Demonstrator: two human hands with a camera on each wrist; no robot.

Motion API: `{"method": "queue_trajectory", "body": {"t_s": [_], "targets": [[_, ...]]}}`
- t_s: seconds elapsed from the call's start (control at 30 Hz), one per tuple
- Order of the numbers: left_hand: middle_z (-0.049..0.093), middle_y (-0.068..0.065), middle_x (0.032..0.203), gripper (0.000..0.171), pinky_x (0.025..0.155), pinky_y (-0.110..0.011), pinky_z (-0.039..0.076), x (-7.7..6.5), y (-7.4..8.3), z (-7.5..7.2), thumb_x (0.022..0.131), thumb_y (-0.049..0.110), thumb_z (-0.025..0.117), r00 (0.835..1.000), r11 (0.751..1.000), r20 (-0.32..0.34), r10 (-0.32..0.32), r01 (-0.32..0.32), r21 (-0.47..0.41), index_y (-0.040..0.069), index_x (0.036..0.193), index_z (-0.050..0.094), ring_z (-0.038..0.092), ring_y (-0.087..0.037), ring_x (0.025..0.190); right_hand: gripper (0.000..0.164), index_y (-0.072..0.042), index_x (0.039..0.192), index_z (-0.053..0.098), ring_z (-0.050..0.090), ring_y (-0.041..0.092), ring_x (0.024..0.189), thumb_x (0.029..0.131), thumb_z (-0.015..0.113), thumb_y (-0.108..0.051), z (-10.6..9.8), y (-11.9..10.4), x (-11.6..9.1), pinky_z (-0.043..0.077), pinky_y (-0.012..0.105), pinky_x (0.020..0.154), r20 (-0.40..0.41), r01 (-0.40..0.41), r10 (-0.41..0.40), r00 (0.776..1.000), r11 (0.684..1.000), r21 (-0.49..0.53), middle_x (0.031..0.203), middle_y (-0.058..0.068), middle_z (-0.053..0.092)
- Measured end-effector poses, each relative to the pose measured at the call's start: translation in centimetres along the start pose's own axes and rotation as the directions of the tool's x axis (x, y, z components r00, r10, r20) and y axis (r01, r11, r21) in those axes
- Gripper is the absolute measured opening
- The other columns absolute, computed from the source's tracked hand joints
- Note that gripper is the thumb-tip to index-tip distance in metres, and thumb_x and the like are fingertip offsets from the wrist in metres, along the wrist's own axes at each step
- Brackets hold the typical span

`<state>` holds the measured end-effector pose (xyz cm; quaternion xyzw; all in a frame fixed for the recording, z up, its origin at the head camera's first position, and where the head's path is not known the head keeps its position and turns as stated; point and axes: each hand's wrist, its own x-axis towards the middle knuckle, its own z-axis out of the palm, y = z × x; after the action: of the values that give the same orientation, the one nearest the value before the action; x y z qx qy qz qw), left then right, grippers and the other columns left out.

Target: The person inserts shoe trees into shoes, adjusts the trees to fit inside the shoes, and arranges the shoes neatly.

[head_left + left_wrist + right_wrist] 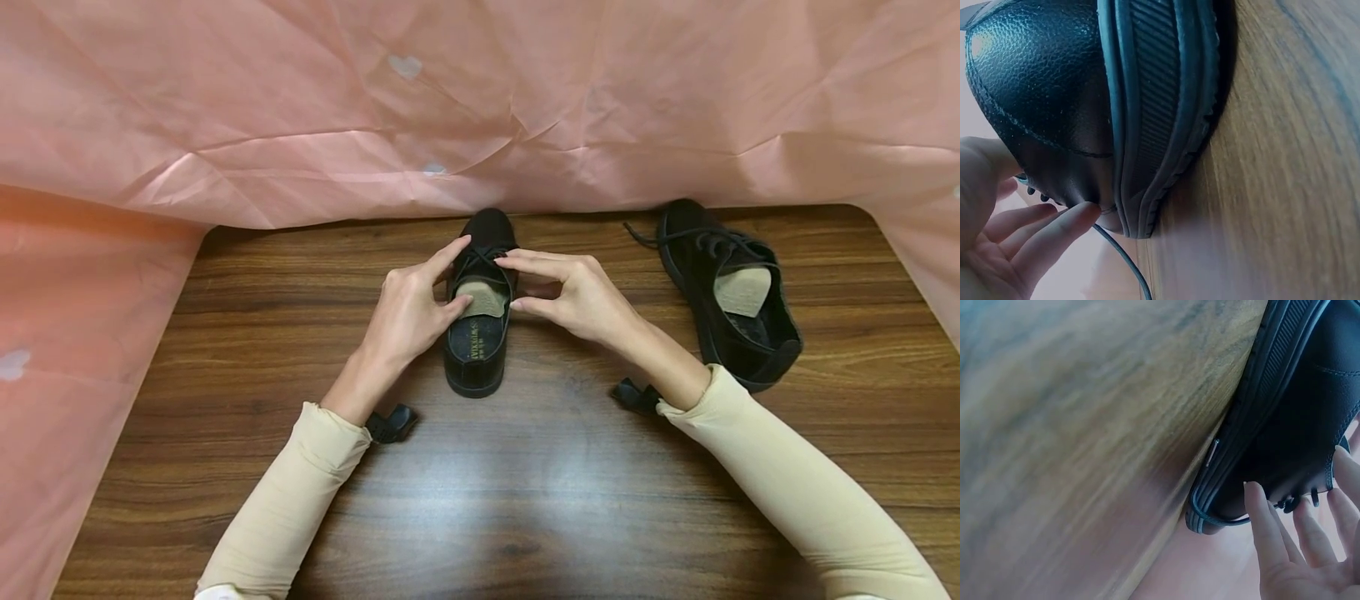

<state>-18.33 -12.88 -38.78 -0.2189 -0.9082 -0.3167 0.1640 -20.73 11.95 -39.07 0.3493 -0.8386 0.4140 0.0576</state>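
A black lace-up shoe (476, 379) stands upright on the wooden table, toe toward the pink cloth. Beige paper padding (486, 302) is tucked into its opening under the laces (483, 255). On the shoe's left side, my left hand (408, 310) rests with extended fingers against the upper and the thumb over the opening's edge. From the right, my right hand (581, 292) reaches in, fingertips by the laces, thumb near the collar. The right wrist view shows that hand's fingers (1264, 528) spread beside the dark upper (1288, 456). A loose lace (1124, 256) hangs past the toe in the left wrist view.
A second black shoe (697, 283) stands at the right, also padded with beige paper (742, 292), one lace trailing left. Pink cloth with pale hearts (480, 108) hangs behind and at the sides. Dark wrist-worn devices (393, 423) sit under both forearms.
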Motion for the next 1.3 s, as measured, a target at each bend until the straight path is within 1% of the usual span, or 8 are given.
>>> {"method": "queue_trajectory", "body": {"t_s": [0.07,0.27,0.37,0.53,0.73,0.97,1.07,1.3], "targets": [[0.074,-0.014,0.105,0.073,0.076,-0.041,0.057,0.0,0.0,0.0,0.078,0.013,0.085,1.000,1.000,-0.007,-0.017,0.017,0.005,0.021,0.144,0.055,0.072,-0.027,0.091,0.054,-0.020,0.131,0.068,0.053,0.018,0.130,0.080,0.085,-0.016,0.0,0.0,0.1,0.046,0.038,0.105,0.001,0.003,-0.003,1.000,1.000,0.004,0.135,0.000,0.062],[0.072,-0.015,0.111,0.070,0.069,-0.042,0.056,0.1,0.1,0.0,0.078,0.015,0.085,0.998,0.997,-0.011,-0.070,0.070,0.032,0.022,0.142,0.057,0.066,-0.026,0.067,0.053,-0.019,0.130,0.068,0.053,0.018,0.129,0.080,0.085,-0.013,0.0,-0.2,0.2,0.050,0.034,0.099,-0.002,0.003,-0.003,1.000,1.000,0.021,0.135,0.001,0.062],[0.072,-0.016,0.111,0.068,0.068,-0.042,0.055,0.0,0.2,-0.1,0.078,0.016,0.085,0.996,0.995,-0.015,-0.090,0.090,0.033,0.023,0.141,0.059,0.064,-0.026,0.064,0.057,-0.018,0.133,0.066,0.055,0.019,0.127,0.080,0.084,-0.010,0.2,-0.3,0.3,0.055,0.032,0.090,0.003,0.005,-0.005,1.000,0.999,0.042,0.140,0.003,0.059],[0.073,-0.012,0.111,0.059,0.073,-0.042,0.056,-0.1,0.1,-0.1,0.079,0.019,0.084,0.995,0.995,-0.011,-0.101,0.101,0.028,0.022,0.135,0.064,0.070,-0.028,0.079,0.063,-0.015,0.138,0.062,0.060,0.022,0.121,0.079,0.084,-0.009,0.4,-0.3,0.3,0.058,0.031,0.084,0.010,0.010,-0.010,1.000,0.998,0.058,0.149,0.008,0.050],[0.067,-0.005,0.126,0.054,0.093,-0.038,0.054,-0.2,-0.2,-0.1,0.081,0.017,0.083,0.995,0.995,-0.014,-0.100,0.100,0.004,0.021,0.132,0.067,0.066,-0.023,0.112,0.061,-0.018,0.137,0.063,0.064,0.020,0.116,0.080,0.084,-0.014,0.6,-0.4,0.5,0.057,0.030,0.085,0.014,-0.005,0.005,1.000,0.999,0.032,0.148,0.007,0.050],[0.067,-0.002,0.127,0.049,0.095,-0.035,0.053,-0.3,-0.2,0.1,0.081,0.019,0.082,0.991,0.992,-0.055,-0.125,0.126,0.006,0.021,0.128,0.069,0.065,-0.020,0.114,0.062,-0.015,0.138,0.061,0.073,0.013,0.087,0.081,0.083,-0.009,1.0,-0.7,0.5,0.057,0.020,0.074,0.035,-0.056,0.051,0.998,0.987,0.152,0.151,0.011,0.046],[0.068,0.000,0.126,0.048,0.092,-0.035,0.054,-0.2,-0.1,0.3,0.081,0.019,0.082,0.988,0.990,-0.072,-0.138,0.139,0.013,0.021,0.127,0.070,0.066,-0.019,0.112,0.062,-0.017,0.138,0.061,0.072,0.016,0.094,0.081,0.083,-0.010,0.9,-0.8,0.5,0.057,0.021,0.077,0.035,-0.078,0.074,0.997,0.986,0.149,0.150,0.009,0.048],[0.070,0.003,0.122,0.047,0.079,-0.040,0.057,0.0,0.3,1.2,0.081,0.022,0.082,0.980,0.983,-0.087,-0.180,0.183,0.027,0.026,0.126,0.071,0.071,-0.021,0.096,0.061,-0.020,0.139,0.061,0.059,0.025,0.123,0.082,0.083,-0.016,0.5,-0.6,0.3,0.055,0.040,0.092,0.033,-0.098,0.096,0.995,0.994,0.040,0.146,0.006,0.053]]}}
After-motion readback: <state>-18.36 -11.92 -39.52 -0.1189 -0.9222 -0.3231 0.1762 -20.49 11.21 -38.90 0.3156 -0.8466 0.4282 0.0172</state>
